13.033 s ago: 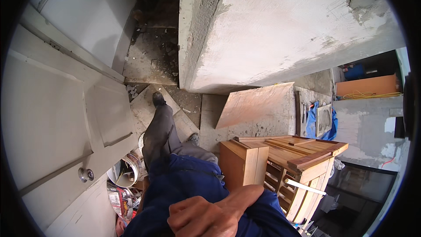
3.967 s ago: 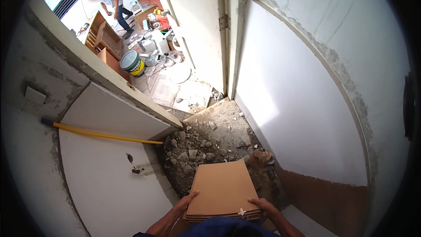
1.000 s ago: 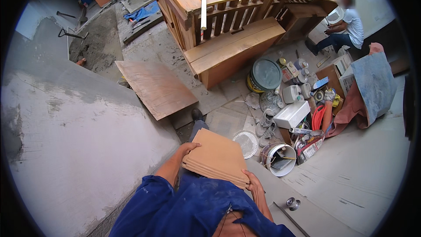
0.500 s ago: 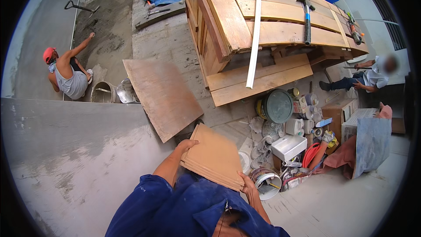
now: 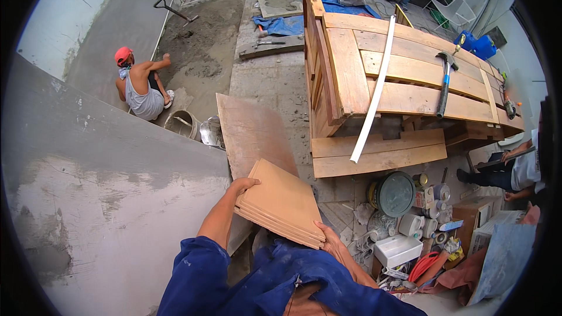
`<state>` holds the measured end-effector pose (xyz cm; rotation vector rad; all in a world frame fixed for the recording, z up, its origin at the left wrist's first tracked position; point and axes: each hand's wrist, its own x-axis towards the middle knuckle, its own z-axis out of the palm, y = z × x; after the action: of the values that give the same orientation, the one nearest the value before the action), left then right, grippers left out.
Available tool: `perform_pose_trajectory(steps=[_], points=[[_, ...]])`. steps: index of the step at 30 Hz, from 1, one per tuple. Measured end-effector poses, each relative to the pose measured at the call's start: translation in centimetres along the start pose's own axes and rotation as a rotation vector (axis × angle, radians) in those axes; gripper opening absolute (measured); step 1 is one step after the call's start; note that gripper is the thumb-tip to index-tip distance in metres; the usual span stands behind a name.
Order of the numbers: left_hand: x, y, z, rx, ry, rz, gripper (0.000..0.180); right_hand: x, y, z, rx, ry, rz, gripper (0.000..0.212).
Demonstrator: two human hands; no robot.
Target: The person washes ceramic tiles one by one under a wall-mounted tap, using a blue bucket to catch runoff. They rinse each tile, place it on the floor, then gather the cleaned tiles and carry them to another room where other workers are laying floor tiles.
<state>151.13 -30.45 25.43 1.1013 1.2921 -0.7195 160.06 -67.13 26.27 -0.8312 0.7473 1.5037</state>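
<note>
A stack of several square tan tiles (image 5: 282, 202) is held level in front of my body. My left hand (image 5: 242, 185) grips its left edge, thumb over the top and fingers hidden beneath. At the near right corner my right hand (image 5: 331, 237) is closed on the stack, its fingers mostly under the tiles. Just beyond the tiles leans or lies a brown board (image 5: 257, 131); how it is supported is hidden.
A wooden plank structure (image 5: 410, 70) bears a hammer (image 5: 446, 85) and a white strip (image 5: 377, 88). Cans, a lidded bucket (image 5: 395, 194) and a white box (image 5: 398, 250) crowd the right. One person (image 5: 143, 90) squats by wet cement; another (image 5: 524, 167) is at right. A grey wall (image 5: 117, 187) borders my left.
My view has turned to the right and up, showing more of the far area. The tile stack stays in both hands, now overlapping the brown board's near end.
</note>
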Motion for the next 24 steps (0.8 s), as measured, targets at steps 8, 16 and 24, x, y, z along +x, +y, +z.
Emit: perform_pose_trajectory(steps=[8,16,24], points=[[0.6,4.4,-1.3,-0.022,-0.033,-0.075,0.055,0.9,-2.4,2.6,0.069,-0.053,0.051,0.050],[4.5,8.8,-5.6,0.173,-0.078,-0.081,0.058,3.3,-2.7,7.2,0.014,0.057,-0.053,0.051],[5.3,12.0,-9.8,0.199,-0.083,-0.032,0.057,4.8,-3.3,11.4,0.081,-0.020,-0.116,0.049]])
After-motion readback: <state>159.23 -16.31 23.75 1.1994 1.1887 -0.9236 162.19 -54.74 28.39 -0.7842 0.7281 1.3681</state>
